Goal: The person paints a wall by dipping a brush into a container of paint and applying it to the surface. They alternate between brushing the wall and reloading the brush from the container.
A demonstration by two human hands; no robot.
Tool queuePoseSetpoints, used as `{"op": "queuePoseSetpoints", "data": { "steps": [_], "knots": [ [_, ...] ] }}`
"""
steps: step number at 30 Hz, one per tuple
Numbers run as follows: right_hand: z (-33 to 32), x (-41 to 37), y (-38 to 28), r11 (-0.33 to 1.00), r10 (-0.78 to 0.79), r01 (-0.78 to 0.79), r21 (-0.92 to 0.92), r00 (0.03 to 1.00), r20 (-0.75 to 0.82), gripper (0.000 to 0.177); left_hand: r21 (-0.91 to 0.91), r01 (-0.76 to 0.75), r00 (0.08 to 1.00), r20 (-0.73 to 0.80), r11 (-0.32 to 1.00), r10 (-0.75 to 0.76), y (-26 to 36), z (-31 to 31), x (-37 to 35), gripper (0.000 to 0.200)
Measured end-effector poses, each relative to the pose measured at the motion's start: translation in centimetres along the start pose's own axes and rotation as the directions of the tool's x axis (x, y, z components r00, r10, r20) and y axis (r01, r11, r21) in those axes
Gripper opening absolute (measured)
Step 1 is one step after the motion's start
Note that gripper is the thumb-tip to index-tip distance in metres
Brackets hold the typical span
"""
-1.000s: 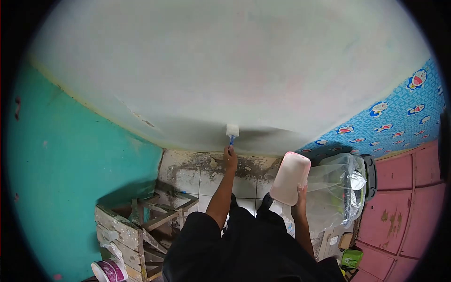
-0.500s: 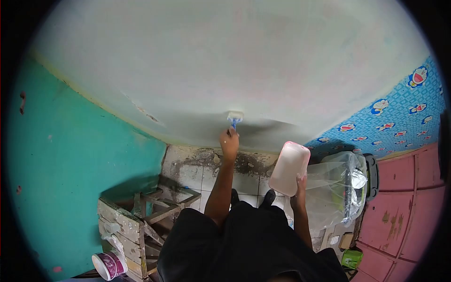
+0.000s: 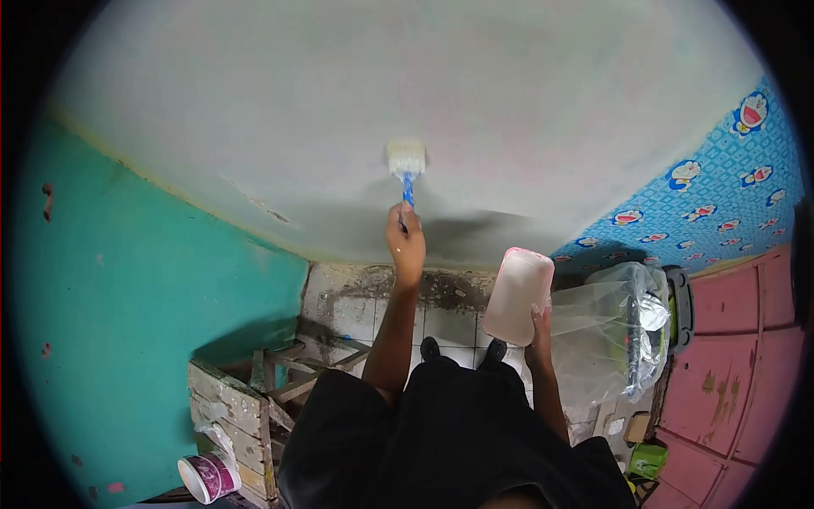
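My left hand (image 3: 406,242) is closed round the blue handle of a wide brush (image 3: 407,159), whose pale bristle end is against the whitish wall (image 3: 526,102). Off to the right, my right hand (image 3: 538,329) grips the lower right edge of a shallow pale tray (image 3: 519,297) with a pink rim. The tray is tilted and held in front of the wall's foot; some of my fingers are hidden beneath it.
A worn wooden stool-like frame (image 3: 229,394) stands at the lower left, with a purple and white bucket (image 3: 209,477) beside it. Clear plastic sheeting (image 3: 585,339) covers things on the right, near pink panels (image 3: 708,382). White floor tiles (image 3: 449,327) lie below.
My left hand and the brush have moved up the wall and slightly left. The tray in my right hand has shifted slightly up and left. The view has turned a little.
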State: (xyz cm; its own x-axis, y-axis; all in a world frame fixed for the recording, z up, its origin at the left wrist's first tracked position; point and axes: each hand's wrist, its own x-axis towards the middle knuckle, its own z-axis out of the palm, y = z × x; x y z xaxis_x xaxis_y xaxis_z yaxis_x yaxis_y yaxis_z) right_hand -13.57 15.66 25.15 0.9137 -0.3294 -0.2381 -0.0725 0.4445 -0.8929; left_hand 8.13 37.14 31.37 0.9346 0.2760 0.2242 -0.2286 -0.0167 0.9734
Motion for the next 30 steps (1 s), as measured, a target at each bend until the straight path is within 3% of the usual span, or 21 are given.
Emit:
{"op": "queuePoseSetpoints", "data": {
  "steps": [3, 5, 8, 11, 14, 17, 20, 25, 30],
  "knots": [
    [-1.6, -0.7, 0.6, 1.000, -0.005, 0.005, -0.004, 0.999, -0.034, 0.062, 0.190, -0.189, 0.981, 0.002, 0.963, 0.192, -11.5, 0.4, -1.9, 0.027],
    [-2.6, -0.9, 0.8, 1.000, 0.009, -0.009, 0.003, 0.998, -0.066, 0.061, 0.416, -0.068, 0.997, 0.004, 0.907, 0.073, -16.0, 0.2, -4.3, 0.031],
    [-3.1, -1.3, 0.3, 1.000, 0.019, -0.018, 0.009, 0.996, -0.091, 0.061, 0.501, 0.167, 0.986, -0.066, 0.849, -0.156, -22.0, -0.4, -7.2, 0.035],
    [-3.4, -1.7, -0.2, 1.000, 0.001, -0.002, -0.013, 0.995, -0.104, 0.062, 0.577, 0.289, 0.951, -0.084, 0.764, -0.297, -23.8, -1.1, -8.0, 0.038],
    [-3.4, -1.3, -0.6, 1.000, 0.016, -0.015, 0.010, 0.995, -0.099, 0.062, 0.579, 0.220, 0.975, -0.105, 0.785, -0.196, -23.9, -0.4, -6.8, 0.036],
    [-2.9, -1.1, -0.9, 0.999, -0.022, 0.024, 0.023, 0.997, -0.075, 0.062, 0.494, 0.171, 0.982, -0.015, 0.853, -0.188, -18.9, 0.3, -3.9, 0.035],
    [-2.6, -0.5, -0.6, 0.999, -0.015, 0.017, 0.038, 0.999, -0.049, 0.062, 0.345, 0.249, 0.956, 0.064, 0.905, -0.288, -11.1, 0.9, -1.5, 0.036],
    [-1.8, 0.0, -0.1, 1.000, -0.005, 0.005, 0.018, 1.000, -0.016, 0.062, 0.076, 0.139, 0.989, 0.045, 0.987, -0.142, 6.0, 2.0, -1.2, 0.031],
    [-0.6, -0.2, -0.3, 1.000, -0.016, 0.016, -0.005, 1.000, -0.010, 0.059, -0.034, -0.050, 0.999, -0.012, 0.998, 0.049, 10.4, 2.0, -0.7, 0.030]
  ]
}}
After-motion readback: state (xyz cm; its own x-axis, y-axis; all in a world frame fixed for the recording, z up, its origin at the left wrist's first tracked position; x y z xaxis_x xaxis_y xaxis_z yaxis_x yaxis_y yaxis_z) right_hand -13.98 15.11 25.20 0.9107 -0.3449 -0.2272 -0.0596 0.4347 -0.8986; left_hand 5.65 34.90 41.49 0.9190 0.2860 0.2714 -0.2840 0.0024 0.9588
